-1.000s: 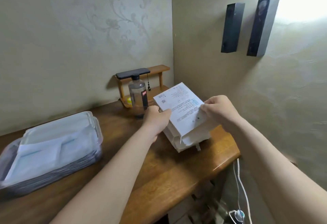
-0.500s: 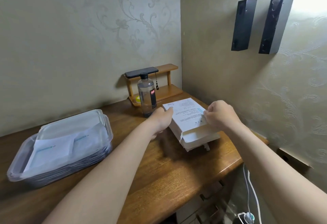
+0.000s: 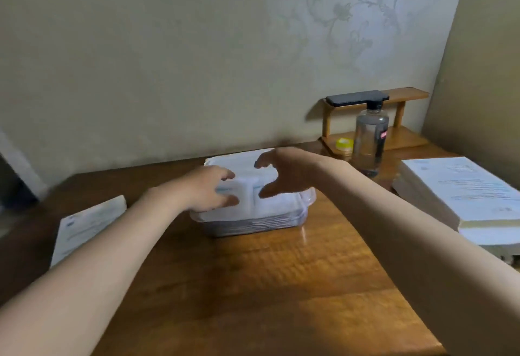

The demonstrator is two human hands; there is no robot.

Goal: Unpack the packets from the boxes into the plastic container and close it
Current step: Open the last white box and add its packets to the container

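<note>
Both forearms reach forward over the tabletop (image 3: 281,285) and meet above the clear plastic container (image 3: 253,227) at its middle. The left hand (image 3: 206,189) lies over the container's left part, thumb and bent fingers apart and gripping nothing; motion blur hides whether it touches. The right hand (image 3: 281,174) hovers over the right part in a wide C, thumb low, fingers arched, holding nothing. The container is filled nearly to the rim with white packets (image 3: 277,205) printed in blue. Stacked white boxes (image 3: 461,192) sit at the right edge, and a flat printed box (image 3: 87,226) lies to the left.
</note>
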